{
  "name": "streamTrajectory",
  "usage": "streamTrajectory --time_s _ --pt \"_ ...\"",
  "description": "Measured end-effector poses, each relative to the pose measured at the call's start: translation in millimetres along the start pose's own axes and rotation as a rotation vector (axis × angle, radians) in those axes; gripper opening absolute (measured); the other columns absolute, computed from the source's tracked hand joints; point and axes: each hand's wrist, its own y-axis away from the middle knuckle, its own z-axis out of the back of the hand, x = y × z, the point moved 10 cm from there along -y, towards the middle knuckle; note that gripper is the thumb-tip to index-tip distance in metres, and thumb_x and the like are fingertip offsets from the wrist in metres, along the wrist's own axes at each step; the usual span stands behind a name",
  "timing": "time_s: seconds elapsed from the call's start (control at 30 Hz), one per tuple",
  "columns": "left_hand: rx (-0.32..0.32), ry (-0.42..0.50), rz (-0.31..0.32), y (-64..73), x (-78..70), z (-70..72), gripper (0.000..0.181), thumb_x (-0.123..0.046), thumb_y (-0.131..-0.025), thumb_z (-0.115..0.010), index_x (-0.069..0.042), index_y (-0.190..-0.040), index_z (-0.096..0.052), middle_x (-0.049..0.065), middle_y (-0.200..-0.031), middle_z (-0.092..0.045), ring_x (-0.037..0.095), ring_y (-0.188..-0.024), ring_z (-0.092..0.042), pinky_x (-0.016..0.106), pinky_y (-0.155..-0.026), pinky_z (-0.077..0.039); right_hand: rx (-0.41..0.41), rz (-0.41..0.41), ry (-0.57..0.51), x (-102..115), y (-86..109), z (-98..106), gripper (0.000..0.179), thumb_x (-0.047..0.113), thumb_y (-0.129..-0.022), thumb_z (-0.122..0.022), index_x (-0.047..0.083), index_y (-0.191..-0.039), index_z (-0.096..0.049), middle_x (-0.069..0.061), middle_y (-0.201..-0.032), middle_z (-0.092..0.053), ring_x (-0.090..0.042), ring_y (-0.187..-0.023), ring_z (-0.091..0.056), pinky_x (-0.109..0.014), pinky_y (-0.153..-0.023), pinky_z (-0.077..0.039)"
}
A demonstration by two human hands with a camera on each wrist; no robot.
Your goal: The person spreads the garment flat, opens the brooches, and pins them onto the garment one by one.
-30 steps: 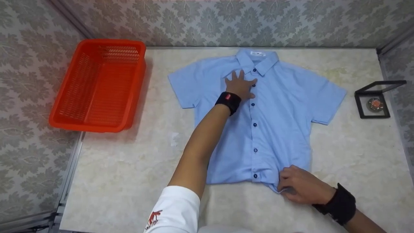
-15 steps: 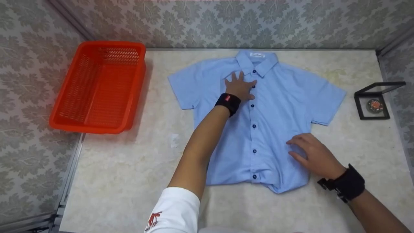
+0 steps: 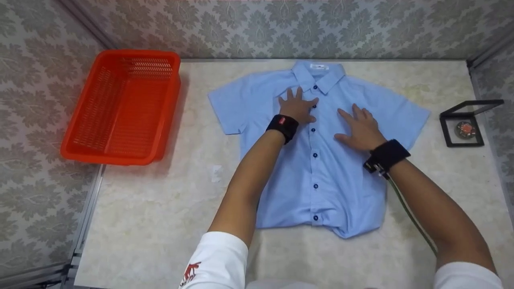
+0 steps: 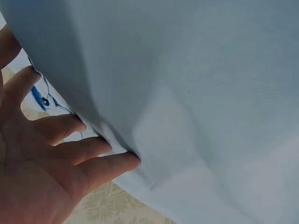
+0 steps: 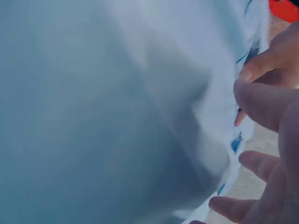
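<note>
A light blue short-sleeved shirt (image 3: 277, 192) with dark buttons lies front up on the table, collar toward the back wall. Its lower hem is bunched near the bottom button. With fingers spread, my left hand (image 3: 296, 109) rests on the chest beside the button row, just below the collar. My right hand (image 3: 361, 130), fingers also spread, is over the other side of the chest; whether it presses the cloth is hard to tell. In the left wrist view the fingertips (image 4: 128, 161) touch the shirt cloth (image 4: 187, 116). Blue cloth (image 5: 117, 116) fills most of the right wrist view.
An orange-red plastic basket (image 3: 160, 136) stands at the table's left rear. At the right edge is a small black open frame (image 3: 449, 132) with a round badge-like piece (image 3: 466, 130) in it. A patterned wall (image 3: 281, 32) borders the back.
My right hand has released the pinched hem at the lower right and moved up over the chest, its fingers spreading. The left hand has stayed in place.
</note>
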Motion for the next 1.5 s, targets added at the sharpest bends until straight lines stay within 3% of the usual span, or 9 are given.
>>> streamTrajectory --time_s 0.27,0.47,0.6,0.83,1.03,1.13,1.27,1.37,1.5 --pt "-0.034 -0.012 -0.013 10.4 -5.0 8.0 0.07 -0.06 -0.096 -0.056 -0.046 -0.157 -0.024 0.014 -0.168 -0.008 0.046 -0.151 -0.006 0.066 -0.115 -0.019 0.14 -0.105 0.055 -17.4 -31.3 -10.9 0.091 0.06 -0.093 -0.061 0.016 -0.162 -0.021 -0.035 -0.161 0.005 -0.063 -0.142 0.01 -0.085 -0.1 -0.003" --pt "-0.067 0.02 -0.082 10.1 3.9 4.6 0.069 -0.058 -0.098 -0.053 -0.04 -0.159 -0.025 0.014 -0.168 -0.01 0.044 -0.151 -0.005 0.064 -0.117 -0.015 0.102 -0.079 0.068 -21.3 -35.9 -15.0 0.093 0.066 -0.09 -0.06 0.019 -0.162 -0.022 -0.034 -0.161 0.002 -0.063 -0.142 0.007 -0.085 -0.1 -0.003" --pt "-0.094 0.115 -0.158 17.7 13.9 1.2 0.072 -0.054 -0.1 -0.053 -0.03 -0.161 -0.024 0.012 -0.168 -0.011 0.038 -0.153 -0.003 0.059 -0.12 -0.009 -0.003 -0.036 -0.007 -19.8 -28.7 -6.4 0.088 0.055 -0.093 -0.065 0.014 -0.161 -0.025 -0.038 -0.16 -0.004 -0.062 -0.143 0.002 -0.08 -0.105 -0.004" --pt "-0.189 0.143 -0.25 68.6 42.2 -0.6 0.068 -0.049 -0.101 -0.056 -0.019 -0.158 -0.035 0.012 -0.167 -0.017 0.031 -0.154 -0.005 0.049 -0.122 -0.004 -0.265 0.048 -0.135 -14.6 29.9 22.1 0.074 0.024 -0.091 -0.076 -0.003 -0.149 -0.041 -0.039 -0.148 -0.032 -0.058 -0.137 -0.025 -0.066 -0.11 -0.022" --pt "-0.228 0.174 -0.273 120.3 63.1 -12.6 0.063 -0.042 -0.099 -0.062 -0.014 -0.153 -0.045 0.015 -0.164 -0.025 0.033 -0.153 -0.014 0.048 -0.122 -0.01 -0.337 0.004 -0.192 -29.1 98.7 19.2 0.07 0.018 -0.089 -0.077 -0.007 -0.144 -0.042 -0.037 -0.124 -0.046 -0.054 -0.117 -0.04 -0.062 -0.093 -0.034" --pt "-0.209 0.177 -0.28 138.7 68.6 -28.9 0.062 -0.042 -0.098 -0.064 -0.013 -0.151 -0.047 0.015 -0.163 -0.027 0.033 -0.152 -0.016 0.047 -0.122 -0.012 -0.308 -0.058 -0.236 -39.3 127.6 8.9 0.076 0.019 -0.091 -0.076 -0.01 -0.147 -0.034 -0.034 -0.117 -0.049 -0.047 -0.106 -0.048 -0.055 -0.085 -0.04" --pt "-0.191 0.138 -0.286 149.9 71.3 -47.0 0.065 -0.045 -0.098 -0.063 -0.013 -0.152 -0.045 0.016 -0.164 -0.025 0.037 -0.152 -0.016 0.049 -0.121 -0.015 -0.222 -0.154 -0.327 -49.6 157.8 -7.5 0.085 0.026 -0.093 -0.073 -0.011 -0.151 -0.023 -0.028 -0.114 -0.054 -0.037 -0.097 -0.057 -0.032 -0.079 -0.044" --pt "-0.171 0.125 -0.274 151.7 71.4 -50.8 0.067 -0.044 -0.098 -0.064 -0.012 -0.153 -0.043 0.017 -0.164 -0.023 0.04 -0.151 -0.015 0.053 -0.12 -0.017 -0.141 -0.222 -0.388 -53.6 172.1 -21.0 0.091 0.034 -0.093 -0.073 -0.009 -0.153 -0.02 -0.027 -0.118 -0.056 -0.035 -0.097 -0.061 -0.02 -0.072 -0.045" --pt "-0.125 0.113 -0.216 150.8 70.5 -47.3 0.065 -0.042 -0.096 -0.067 -0.011 -0.15 -0.047 0.019 -0.162 -0.026 0.042 -0.15 -0.019 0.058 -0.117 -0.022 -0.017 -0.304 -0.5 -56.9 181.0 -38.7 0.099 0.039 -0.09 -0.076 -0.007 -0.154 -0.016 -0.028 -0.125 -0.055 -0.031 -0.102 -0.062 -0.018 -0.072 -0.049"
